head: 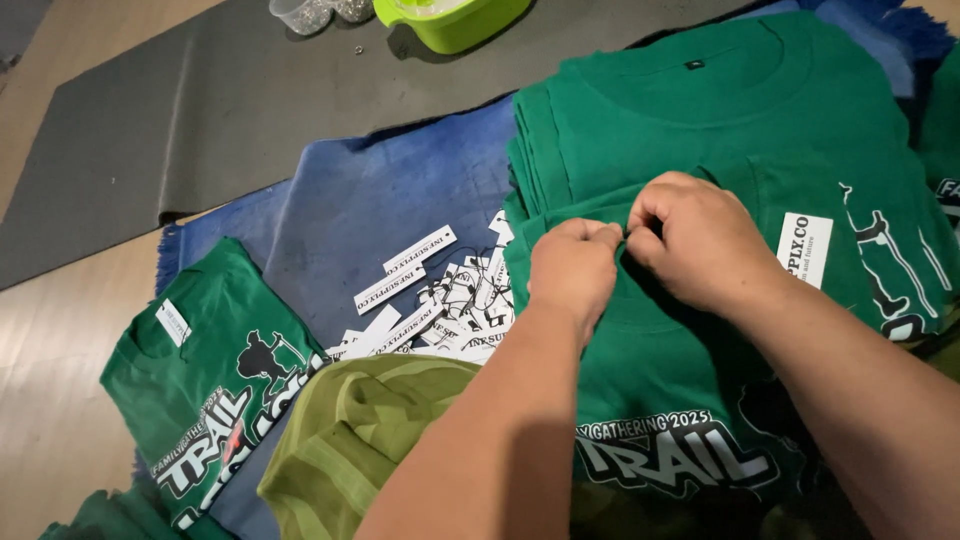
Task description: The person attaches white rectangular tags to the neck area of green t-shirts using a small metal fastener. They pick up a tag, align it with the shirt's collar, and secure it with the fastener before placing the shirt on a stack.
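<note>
Both hands pinch the neckline of the top green T-shirt [690, 330], the left hand [572, 268] and right hand [700, 238] closed together on the collar fabric, apparently fastening something small there. This shirt lies on a stack of green shirts [700, 100]. Left of the stack lies a heap of white paper tags [440, 300] on a blue cloth [350, 200]; picking the next tag likely needs one hand freed.

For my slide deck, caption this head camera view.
Both hands pinch the collar of a green T-shirt beside loose white tags.
</note>
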